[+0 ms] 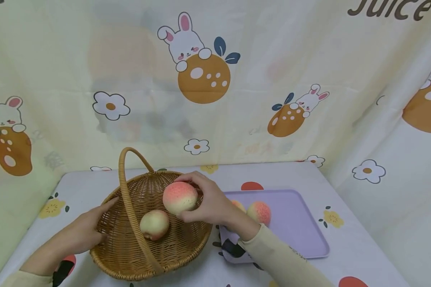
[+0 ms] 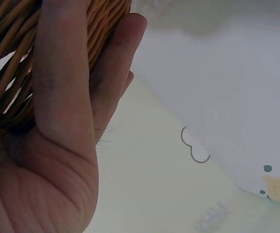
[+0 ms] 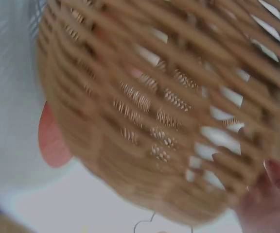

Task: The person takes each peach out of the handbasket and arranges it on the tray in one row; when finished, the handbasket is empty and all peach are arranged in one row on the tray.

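A brown wicker basket (image 1: 172, 261) with an arched handle stands on the table, its inside turned toward the head view. My left hand (image 1: 80, 233) holds its left rim; in the left wrist view, fingers (image 2: 64, 77) lie along the woven wall. Over the basket's right part, my right hand (image 1: 210, 201) grips a pink-and-cream peach (image 1: 179, 198) between thumb and fingers. Below it, a pale yellow-green fruit with a reddish blush (image 1: 154, 225) lies in the basket. Blurred wicker (image 3: 130, 111) fills most of the right wrist view, where the peach is hidden.
A lilac tray (image 1: 296, 235) lies right of the basket, partly under the right forearm. On it sit a pink-and-yellow peach (image 1: 260, 212) and another (image 1: 238, 205), mostly hidden by the arm. A printed curtain (image 1: 136, 67) hangs behind the table.
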`<state>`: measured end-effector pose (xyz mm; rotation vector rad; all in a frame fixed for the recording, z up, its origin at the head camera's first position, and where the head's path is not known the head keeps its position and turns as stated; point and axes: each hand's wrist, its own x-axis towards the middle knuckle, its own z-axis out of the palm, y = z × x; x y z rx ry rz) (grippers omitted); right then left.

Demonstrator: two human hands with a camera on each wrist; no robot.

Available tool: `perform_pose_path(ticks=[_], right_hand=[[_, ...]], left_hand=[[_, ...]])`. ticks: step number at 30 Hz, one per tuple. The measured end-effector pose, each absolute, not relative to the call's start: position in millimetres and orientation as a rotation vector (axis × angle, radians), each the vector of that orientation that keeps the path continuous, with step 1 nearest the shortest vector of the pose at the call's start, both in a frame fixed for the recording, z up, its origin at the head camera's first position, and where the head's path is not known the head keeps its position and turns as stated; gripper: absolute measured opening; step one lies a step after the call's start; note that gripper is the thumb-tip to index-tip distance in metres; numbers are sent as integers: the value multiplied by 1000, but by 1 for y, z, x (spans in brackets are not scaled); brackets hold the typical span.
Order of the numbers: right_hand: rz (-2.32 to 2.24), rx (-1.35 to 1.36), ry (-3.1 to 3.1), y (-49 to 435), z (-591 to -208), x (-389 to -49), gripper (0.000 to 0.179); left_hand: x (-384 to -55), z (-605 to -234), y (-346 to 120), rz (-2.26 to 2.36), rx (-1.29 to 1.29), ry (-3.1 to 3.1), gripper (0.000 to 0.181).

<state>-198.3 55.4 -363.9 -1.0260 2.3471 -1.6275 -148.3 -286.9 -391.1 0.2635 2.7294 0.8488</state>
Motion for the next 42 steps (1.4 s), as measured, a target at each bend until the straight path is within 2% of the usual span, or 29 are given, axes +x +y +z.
perform_pose_path(ticks=[5, 11, 15, 20, 30, 42], right_hand=[[-1798, -925, 2286, 75, -365, -200, 63], [-1963, -964, 2147, 102, -367, -201, 74], [-1970, -931, 2158, 128, -370, -200, 74], [-2010, -1042, 2133, 171, -380, -206, 73], [-1879, -917, 2473, 250, -397, -209, 80], [-1633, -675, 2767, 296, -419, -209, 80]], left_hand=[[-147, -391, -287, 864, 268, 2729, 97], [-148, -391, -287, 864, 274, 2727, 97], [-147, -392, -286, 882, 249, 2708, 98], [-148, -392, -285, 869, 244, 2714, 98], [-150, -389, -287, 859, 238, 2716, 99], [-148, -390, -286, 867, 229, 2710, 99]])
